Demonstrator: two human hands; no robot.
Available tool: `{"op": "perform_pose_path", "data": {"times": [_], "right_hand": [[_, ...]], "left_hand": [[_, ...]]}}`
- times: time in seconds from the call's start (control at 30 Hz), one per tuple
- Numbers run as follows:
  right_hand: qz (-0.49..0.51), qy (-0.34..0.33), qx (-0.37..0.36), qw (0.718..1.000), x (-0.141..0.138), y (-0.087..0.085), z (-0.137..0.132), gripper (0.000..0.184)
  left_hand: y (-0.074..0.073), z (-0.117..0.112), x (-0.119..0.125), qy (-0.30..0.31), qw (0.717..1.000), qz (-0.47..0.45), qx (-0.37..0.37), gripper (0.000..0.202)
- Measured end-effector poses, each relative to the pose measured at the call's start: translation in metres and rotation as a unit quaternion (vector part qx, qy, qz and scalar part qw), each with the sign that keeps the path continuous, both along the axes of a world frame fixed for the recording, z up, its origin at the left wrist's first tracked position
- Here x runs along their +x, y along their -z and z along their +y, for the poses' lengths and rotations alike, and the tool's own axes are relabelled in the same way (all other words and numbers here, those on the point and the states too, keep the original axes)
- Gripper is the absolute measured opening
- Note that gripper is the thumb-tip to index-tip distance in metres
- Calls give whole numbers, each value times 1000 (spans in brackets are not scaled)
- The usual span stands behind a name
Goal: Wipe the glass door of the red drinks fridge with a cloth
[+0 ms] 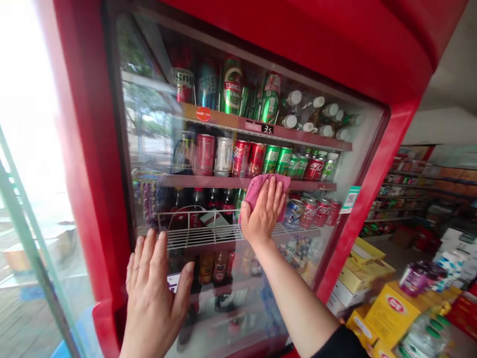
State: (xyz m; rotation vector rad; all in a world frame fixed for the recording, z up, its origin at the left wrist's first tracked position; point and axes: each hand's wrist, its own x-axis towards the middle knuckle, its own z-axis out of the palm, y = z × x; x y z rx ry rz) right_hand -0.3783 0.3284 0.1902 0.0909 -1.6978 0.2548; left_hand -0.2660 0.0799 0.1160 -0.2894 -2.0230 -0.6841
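A red-framed drinks fridge (283, 35) with a glass door (149, 139) stands in front of me. My right hand (261, 211) presses a pink cloth (254, 190) flat on the glass, about the middle of the door. Its fingers stretch over the cloth, and the thumb sticks out to the left. Lower down on the left, my left hand (152, 283) is raised before the glass with fingers extended, thumb apart and nothing in it. Whether it touches the glass I cannot tell. Behind the door are shelves of cans, such as a green beer can (233, 85), and bottles.
A green QR-code sticker (350, 199) is on the right frame. Yellow boxes (393, 311), purple containers (419, 278) and green-capped bottles (425, 338) are stacked at lower right. Stocked store shelves (398, 191) stand behind. A glass pane edge (33, 238) runs along the left.
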Motion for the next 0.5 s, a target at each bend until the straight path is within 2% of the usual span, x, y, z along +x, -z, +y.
{"op": "perform_pose_path", "data": {"times": [0.07, 0.1, 0.17, 0.23, 0.33, 0.5], "right_hand": [[-21, -14, 1, 1000, 4, 9, -19, 90], [-34, -29, 27, 999, 5, 15, -29, 90], [-50, -64, 120, 989, 7, 29, -42, 88], [-39, -83, 201, 975, 6, 40, -43, 82], [14, -78, 229, 970, 4, 47, -27, 72], [36, -36, 173, 984, 1, 48, 36, 76]], "left_hand": [[-1, 4, -2, 1, 1000, 2, 2, 91], [-1, 6, -3, 3, 1000, 3, 2, 90], [-3, 12, -6, 7, 1000, 3, -1, 90], [-3, 19, -10, 14, 1000, 1, -8, 91], [-4, 34, -17, 21, 1000, 12, -10, 88], [-4, 64, -24, 36, 999, 11, -21, 85]]}}
